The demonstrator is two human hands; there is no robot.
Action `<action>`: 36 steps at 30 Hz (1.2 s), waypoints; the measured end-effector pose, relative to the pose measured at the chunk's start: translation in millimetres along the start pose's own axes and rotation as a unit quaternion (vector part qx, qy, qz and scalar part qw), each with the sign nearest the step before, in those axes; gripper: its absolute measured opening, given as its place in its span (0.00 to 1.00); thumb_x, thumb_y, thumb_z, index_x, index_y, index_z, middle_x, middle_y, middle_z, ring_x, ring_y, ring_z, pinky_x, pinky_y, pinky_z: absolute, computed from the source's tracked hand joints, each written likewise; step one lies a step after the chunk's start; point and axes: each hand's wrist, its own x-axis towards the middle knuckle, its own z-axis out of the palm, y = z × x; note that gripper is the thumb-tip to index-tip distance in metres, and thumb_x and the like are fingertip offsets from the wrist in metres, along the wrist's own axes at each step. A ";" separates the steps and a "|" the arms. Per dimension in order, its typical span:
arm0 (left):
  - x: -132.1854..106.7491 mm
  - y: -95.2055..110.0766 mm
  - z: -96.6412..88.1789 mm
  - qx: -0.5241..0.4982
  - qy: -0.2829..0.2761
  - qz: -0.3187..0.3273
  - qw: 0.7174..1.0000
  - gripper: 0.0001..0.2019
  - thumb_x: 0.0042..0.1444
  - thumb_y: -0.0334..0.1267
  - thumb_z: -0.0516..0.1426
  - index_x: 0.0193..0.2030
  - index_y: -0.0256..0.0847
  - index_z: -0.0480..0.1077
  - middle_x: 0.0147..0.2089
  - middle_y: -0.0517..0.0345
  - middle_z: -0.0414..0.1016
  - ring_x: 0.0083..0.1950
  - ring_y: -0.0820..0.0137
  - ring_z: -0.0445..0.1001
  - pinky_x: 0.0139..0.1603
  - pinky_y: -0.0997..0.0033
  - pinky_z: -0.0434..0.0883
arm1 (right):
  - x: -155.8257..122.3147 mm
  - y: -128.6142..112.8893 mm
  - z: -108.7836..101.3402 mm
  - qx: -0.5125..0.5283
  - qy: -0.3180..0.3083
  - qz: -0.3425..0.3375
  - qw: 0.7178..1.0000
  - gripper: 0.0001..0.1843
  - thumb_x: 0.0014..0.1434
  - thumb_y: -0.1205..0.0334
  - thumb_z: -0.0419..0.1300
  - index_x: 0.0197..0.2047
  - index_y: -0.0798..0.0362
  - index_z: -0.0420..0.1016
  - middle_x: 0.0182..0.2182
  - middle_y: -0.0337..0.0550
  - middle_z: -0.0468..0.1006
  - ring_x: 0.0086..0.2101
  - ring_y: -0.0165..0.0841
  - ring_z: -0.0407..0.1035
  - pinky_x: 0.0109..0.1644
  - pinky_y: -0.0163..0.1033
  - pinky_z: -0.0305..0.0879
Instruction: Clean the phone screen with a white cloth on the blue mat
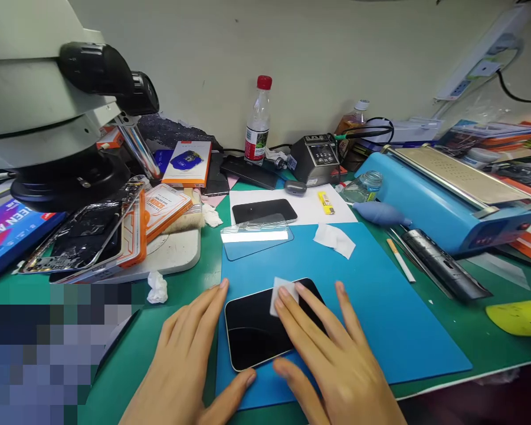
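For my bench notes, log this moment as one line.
left hand steadies phone edge | right hand presses white wipe on screen | phone on blue mat

A microscope [48,106], water bottle [258,121] and blue machine [446,200] ring the bench.

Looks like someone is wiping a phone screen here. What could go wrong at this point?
Some guesses. The right hand presses a small white wipe on the phone; bare fingertips beside it may smudge the glass. The left hand only steadies the phone's edge, so it might slide on the blue mat. The clear glass sheet lying flat nearby could gather dust from the crumpled tissue.
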 end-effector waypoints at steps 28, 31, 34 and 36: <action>-0.5 -4.2 -1.9 -0.022 -0.038 0.001 0.999 0.50 0.67 0.42 0.62 0.86 0.55 0.34 0.81 0.50 0.63 0.76 0.50 0.70 0.67 0.46 0.79 | 9.7 -14.0 8.0 -0.017 0.034 -0.082 0.996 0.30 0.77 0.41 0.52 0.66 0.55 0.78 0.69 0.44 0.73 0.65 0.47 0.72 0.83 0.69 0.29; -1.7 -3.5 -2.5 -0.037 -0.030 -0.010 0.999 0.49 0.67 0.39 0.62 0.85 0.57 0.35 0.82 0.51 0.62 0.77 0.51 0.68 0.69 0.46 0.77 | 21.7 -17.2 9.3 0.002 0.023 -0.046 0.999 0.28 0.77 0.49 0.54 0.68 0.59 0.76 0.70 0.46 0.72 0.68 0.47 0.69 0.83 0.65 0.28; -0.5 -3.0 -3.0 -0.041 -0.033 -0.005 0.999 0.50 0.67 0.41 0.63 0.86 0.57 0.34 0.82 0.50 0.63 0.77 0.50 0.68 0.68 0.46 0.78 | 14.2 -17.5 10.0 -0.006 0.029 -0.104 0.994 0.30 0.76 0.42 0.54 0.67 0.55 0.78 0.70 0.45 0.72 0.67 0.49 0.70 0.82 0.73 0.29; 1.0 -2.2 -2.7 -0.039 -0.044 -0.002 0.998 0.51 0.67 0.42 0.63 0.85 0.57 0.33 0.82 0.49 0.63 0.77 0.49 0.69 0.67 0.46 0.79 | 8.4 -18.0 11.0 -0.013 0.029 -0.136 0.990 0.31 0.76 0.38 0.53 0.66 0.52 0.78 0.70 0.44 0.73 0.65 0.50 0.71 0.80 0.77 0.29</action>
